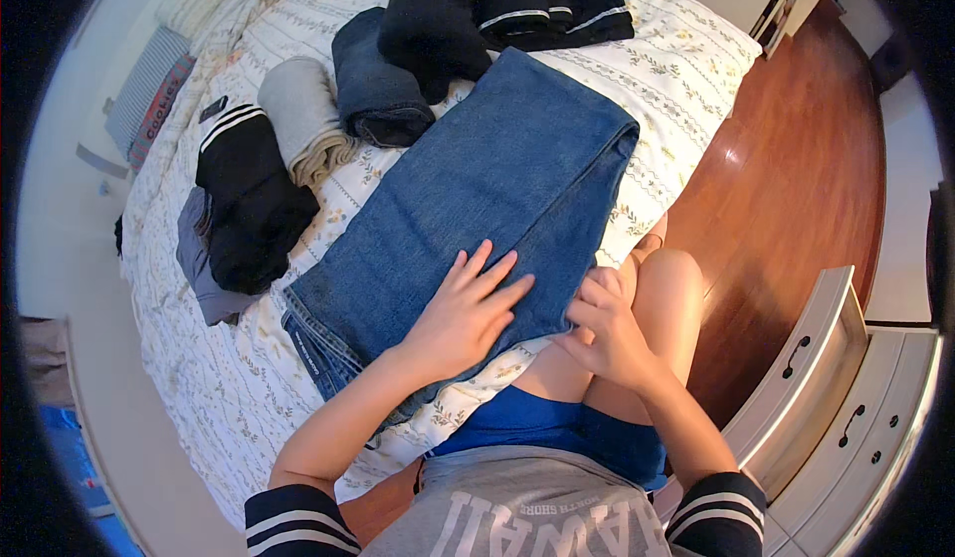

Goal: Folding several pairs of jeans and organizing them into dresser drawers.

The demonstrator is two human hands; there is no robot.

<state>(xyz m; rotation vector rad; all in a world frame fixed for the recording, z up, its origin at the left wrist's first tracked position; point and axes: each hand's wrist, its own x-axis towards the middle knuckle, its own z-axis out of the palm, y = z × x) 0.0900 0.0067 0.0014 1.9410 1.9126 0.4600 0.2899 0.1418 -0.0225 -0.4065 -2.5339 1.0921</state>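
A pair of blue jeans (pixel 453 189) lies folded lengthwise across the bed in front of me, its waistband toward the lower left. My left hand (pixel 463 313) rests flat on the denim with its fingers spread. At the near right edge of the jeans, my right hand (pixel 602 323) has its fingers curled and pinched on the denim. The tips of those fingers are partly hidden.
On the patterned bedspread (pixel 686 70) sit rolled dark jeans (pixel 373 80), a grey roll (pixel 303 114), black striped clothing (pixel 249 199), a grey-blue garment (pixel 209 278) and black folded clothes (pixel 552 5). An open drawer (pixel 796 358) juts out at the lower right over the wooden floor (pixel 786 189).
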